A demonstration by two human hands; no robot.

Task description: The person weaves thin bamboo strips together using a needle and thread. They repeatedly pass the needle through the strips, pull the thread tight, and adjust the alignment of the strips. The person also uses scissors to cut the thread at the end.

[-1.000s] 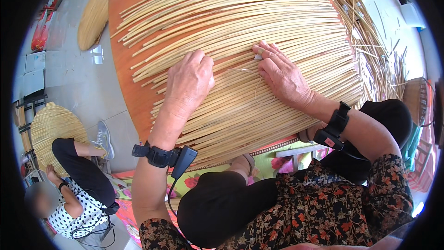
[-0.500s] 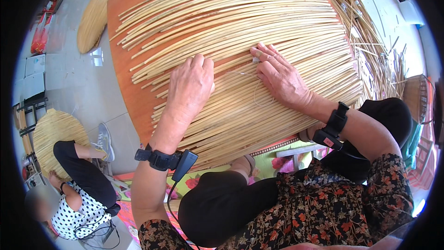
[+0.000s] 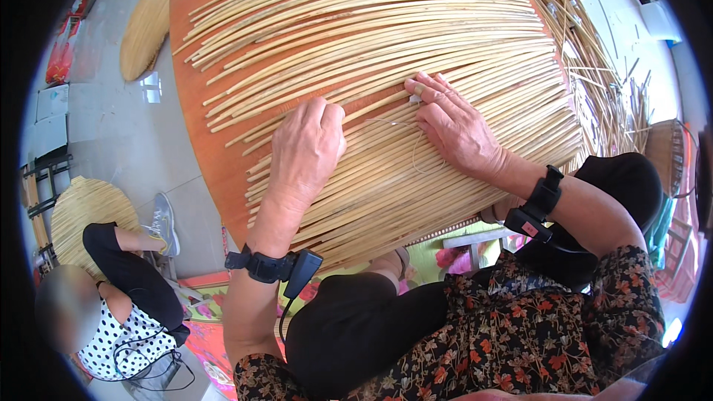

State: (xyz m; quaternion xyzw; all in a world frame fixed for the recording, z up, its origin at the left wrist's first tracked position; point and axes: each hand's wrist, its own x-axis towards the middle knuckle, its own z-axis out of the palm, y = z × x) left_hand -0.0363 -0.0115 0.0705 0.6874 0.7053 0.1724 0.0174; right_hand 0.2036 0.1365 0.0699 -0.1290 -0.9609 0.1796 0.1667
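Many pale straw-coloured stalks [image 3: 356,200] lie side by side over an orange board [image 3: 215,171] before me. My left hand [image 3: 306,147] is closed, knuckles up, above the left part of the stalks; its fingertips and anything in them are hidden. My right hand [image 3: 459,132] rests on the stalks to the right, fingers stretched toward the far left. A small white piece [image 3: 414,99] shows by its index finger. Between the hands, a thin pale thread [image 3: 414,152] loops over the stalks. An orange strip of board shows in a gap beyond the hands.
Loose brown stalks [image 3: 594,96] pile up beyond the board's right edge. A finished-looking oval straw mat [image 3: 152,22] lies on the floor at far left. At lower left, a person in a dotted top [image 3: 130,338] sits beside a round straw mat [image 3: 93,212]. A woven basket [image 3: 663,156] stands at right.
My left hand has shifted slightly down. The gap between the stalks just beyond my hands is wider, showing more orange. My right hand has hardly moved. The seated person has leaned forward.
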